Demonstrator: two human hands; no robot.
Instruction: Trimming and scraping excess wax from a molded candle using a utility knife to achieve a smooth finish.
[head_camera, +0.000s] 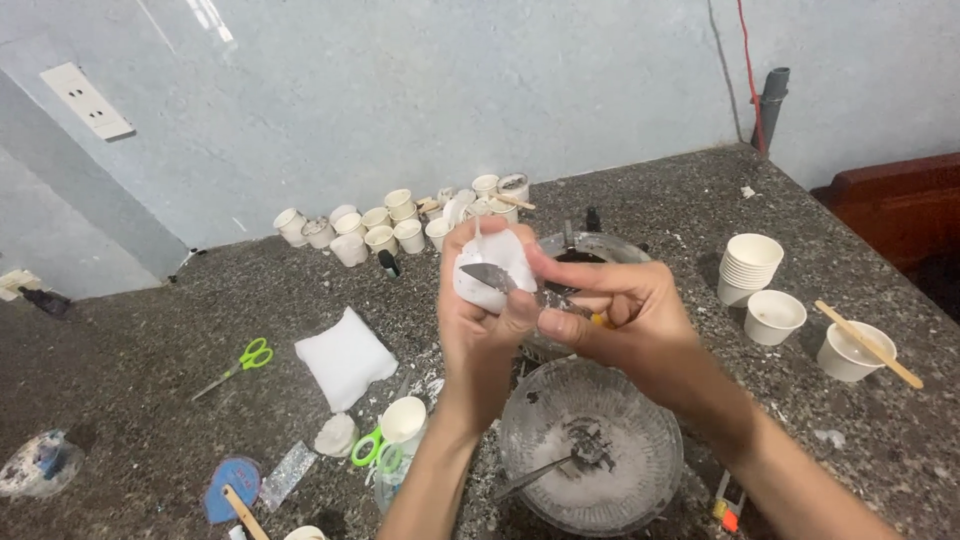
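Hands meet above the bowl (590, 445): your left hand (478, 320) clamps the white lump (492, 268), your right hand (620, 320) pinches a blade (490, 276) against it; cups (400, 225) crowd the counter's (650, 200) far edge

white pillow-shaped packet (345, 358) on counter (150, 340)

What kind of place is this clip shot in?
Probably a home craft corner for casting small white pieces: a speckled stone floor or counter against a wall, rows of small paper cups, a crusted mixing bowl, and the left hand holding a white cast piece.
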